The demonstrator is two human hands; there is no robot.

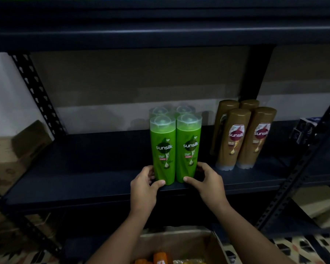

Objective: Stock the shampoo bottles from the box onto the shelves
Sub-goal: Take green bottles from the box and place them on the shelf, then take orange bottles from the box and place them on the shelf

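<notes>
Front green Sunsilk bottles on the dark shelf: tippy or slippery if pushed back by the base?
Probably tippy: the front green Sunsilk bottles stand tall on narrow bases, so pushing low, as the left hand and right hand do, seems safer. Glossy plastic likely slides easily on the dark shelf. Likely rigid.

Single head-worn wide-angle view, aimed forward and slightly downward at a dark metal shelf point(84, 168) from close range. Both forearms entering from the bottom edge; cardboard box point(179, 242) directly below the lens. Straight lines bowed toward the frame margins. No second view for overlap.
</notes>
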